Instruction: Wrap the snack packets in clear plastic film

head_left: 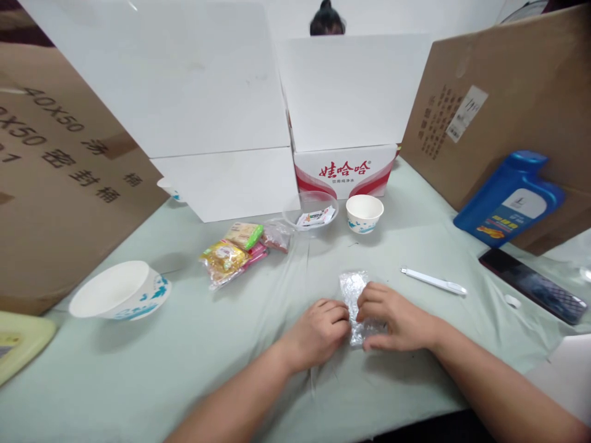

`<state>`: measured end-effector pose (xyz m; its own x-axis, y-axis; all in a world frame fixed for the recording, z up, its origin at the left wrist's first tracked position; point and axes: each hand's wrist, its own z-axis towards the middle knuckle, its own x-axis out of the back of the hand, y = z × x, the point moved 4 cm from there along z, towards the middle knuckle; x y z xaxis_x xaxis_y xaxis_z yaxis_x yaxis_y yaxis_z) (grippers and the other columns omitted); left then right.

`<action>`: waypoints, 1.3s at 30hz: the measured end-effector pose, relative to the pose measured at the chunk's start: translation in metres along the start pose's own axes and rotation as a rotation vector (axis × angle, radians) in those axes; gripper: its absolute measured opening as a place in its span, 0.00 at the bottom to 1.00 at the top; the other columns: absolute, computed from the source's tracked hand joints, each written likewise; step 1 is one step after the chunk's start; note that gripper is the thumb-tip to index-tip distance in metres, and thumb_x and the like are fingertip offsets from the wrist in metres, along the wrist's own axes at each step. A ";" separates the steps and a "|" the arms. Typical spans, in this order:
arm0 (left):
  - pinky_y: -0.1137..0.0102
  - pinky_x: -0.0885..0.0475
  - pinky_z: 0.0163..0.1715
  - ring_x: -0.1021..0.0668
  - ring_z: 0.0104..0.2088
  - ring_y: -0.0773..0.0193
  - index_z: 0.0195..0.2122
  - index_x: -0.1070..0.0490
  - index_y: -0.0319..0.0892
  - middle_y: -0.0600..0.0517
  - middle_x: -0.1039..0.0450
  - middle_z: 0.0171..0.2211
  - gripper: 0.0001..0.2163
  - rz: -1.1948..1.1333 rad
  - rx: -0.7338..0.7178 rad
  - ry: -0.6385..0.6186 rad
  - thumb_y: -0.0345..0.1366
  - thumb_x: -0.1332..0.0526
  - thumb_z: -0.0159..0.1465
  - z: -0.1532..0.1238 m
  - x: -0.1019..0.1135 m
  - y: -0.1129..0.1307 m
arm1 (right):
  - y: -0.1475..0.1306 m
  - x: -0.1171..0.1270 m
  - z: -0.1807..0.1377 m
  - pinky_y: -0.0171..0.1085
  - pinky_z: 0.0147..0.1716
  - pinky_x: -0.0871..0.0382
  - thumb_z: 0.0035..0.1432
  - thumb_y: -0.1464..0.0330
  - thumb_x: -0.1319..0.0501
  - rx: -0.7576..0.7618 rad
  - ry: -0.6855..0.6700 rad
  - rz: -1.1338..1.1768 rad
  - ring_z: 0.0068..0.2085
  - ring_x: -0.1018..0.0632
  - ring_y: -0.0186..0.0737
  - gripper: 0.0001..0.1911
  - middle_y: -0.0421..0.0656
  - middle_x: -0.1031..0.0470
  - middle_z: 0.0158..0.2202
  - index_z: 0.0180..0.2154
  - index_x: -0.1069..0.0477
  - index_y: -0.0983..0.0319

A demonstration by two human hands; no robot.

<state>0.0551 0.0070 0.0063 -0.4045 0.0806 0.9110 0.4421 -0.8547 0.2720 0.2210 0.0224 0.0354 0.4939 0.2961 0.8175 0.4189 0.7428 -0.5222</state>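
Observation:
A piece of clear, shiny bubble wrap [353,289] lies on the table between my hands. My left hand [318,329] has its fingers curled together at the left edge of the wrap, pinching it. Over the right side of the wrap is my right hand [392,317], fingers and thumb apart in a loose arch. Part of the wrap is hidden beneath that hand. To the right lies a white pen-shaped cutter [434,282], touched by neither hand.
Packaged snacks [231,252], a clear bowl [289,215] holding sachets and a paper cup [364,213] stand behind. A large paper bowl [122,292] is left. A blue bottle [510,200] and phone [533,284] are right. Cardboard boxes [503,117] wall the table; a person [327,21] is beyond.

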 end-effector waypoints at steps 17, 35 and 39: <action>0.61 0.29 0.51 0.25 0.49 0.61 0.60 0.48 0.44 0.48 0.26 0.48 0.25 -0.384 0.213 -0.023 0.23 0.50 0.61 -0.004 0.010 -0.010 | 0.014 0.007 -0.004 0.37 0.37 0.31 0.63 0.70 0.50 -0.317 0.125 -0.026 0.37 0.21 0.40 0.14 0.45 0.21 0.39 0.43 0.27 0.60; 0.62 0.29 0.49 0.27 0.49 0.57 0.50 0.31 0.43 0.46 0.30 0.49 0.16 -0.033 0.100 0.087 0.25 0.49 0.64 0.000 0.002 -0.004 | 0.040 -0.031 0.027 0.36 0.24 0.44 0.68 0.66 0.51 -0.502 0.069 -0.576 0.27 0.25 0.38 0.14 0.46 0.25 0.35 0.39 0.28 0.61; 0.54 0.33 0.53 0.33 0.57 0.50 0.54 0.34 0.46 0.46 0.32 0.55 0.15 0.172 0.222 0.016 0.32 0.45 0.66 0.000 -0.005 -0.005 | 0.048 -0.024 0.023 0.36 0.26 0.40 0.67 0.63 0.49 -0.558 0.120 -0.560 0.29 0.24 0.40 0.13 0.46 0.26 0.36 0.40 0.28 0.61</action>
<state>0.0547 0.0109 0.0002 -0.3202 -0.0659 0.9451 0.6696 -0.7215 0.1765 0.2121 0.0643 -0.0033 0.1629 -0.1216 0.9791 0.9325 0.3431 -0.1125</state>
